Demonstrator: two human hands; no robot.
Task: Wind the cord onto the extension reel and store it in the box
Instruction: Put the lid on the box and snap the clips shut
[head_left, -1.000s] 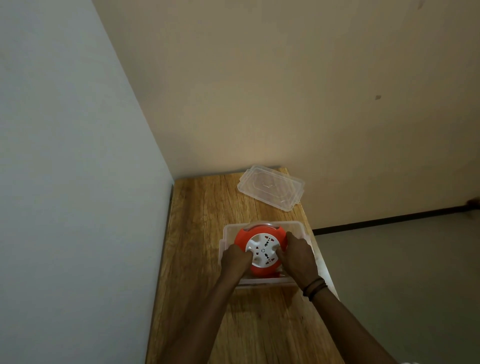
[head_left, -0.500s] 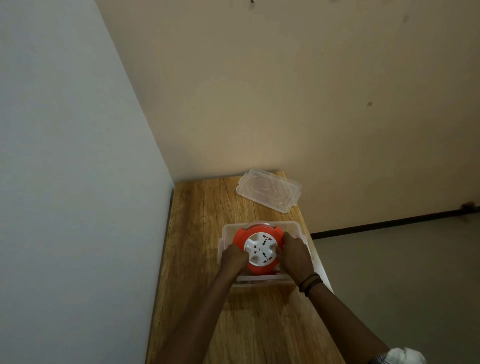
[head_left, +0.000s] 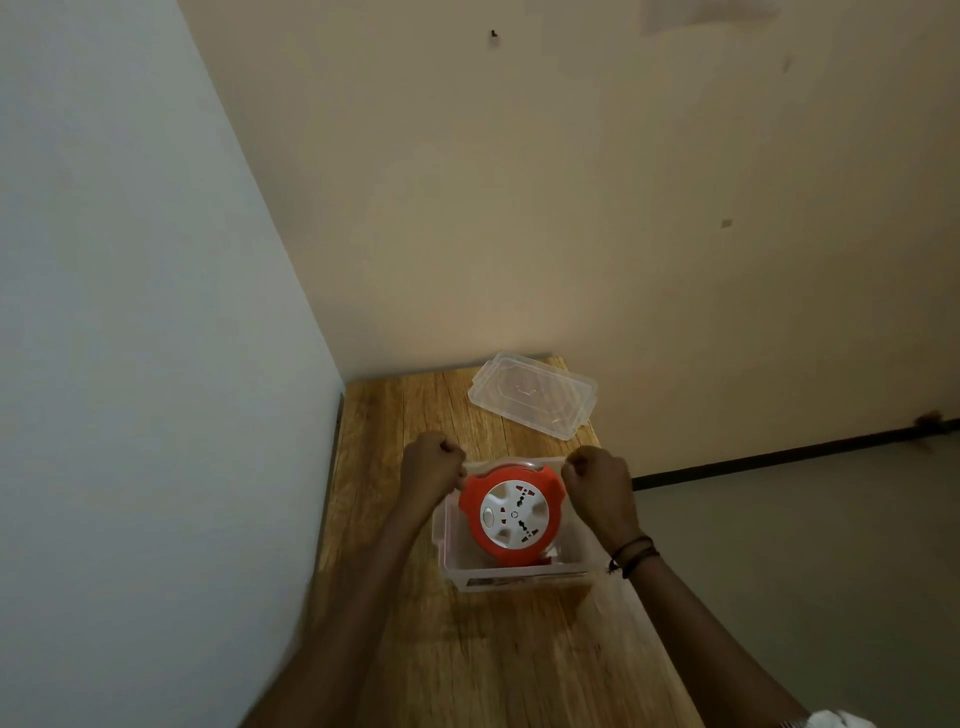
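The orange extension reel (head_left: 511, 514) with its white socket face lies inside the clear plastic box (head_left: 519, 576) on the wooden table (head_left: 467, 654). No loose cord shows outside the reel. My left hand (head_left: 431, 465) is a closed fist at the box's far left corner, off the reel. My right hand (head_left: 600, 480) is likewise curled at the far right corner, with dark bands on its wrist. Both sets of knuckles sit at the box rim; whether they grip the rim is unclear.
The clear lid (head_left: 532, 395) lies on the table's far right corner, beyond the box. A pale wall runs along the table's left side and a beige wall stands behind it. The table's right edge drops to the floor close to the box.
Both hands have let go of the reel's sides and moved outward and away to the box's far corners. The reel now rests uncovered in the box.
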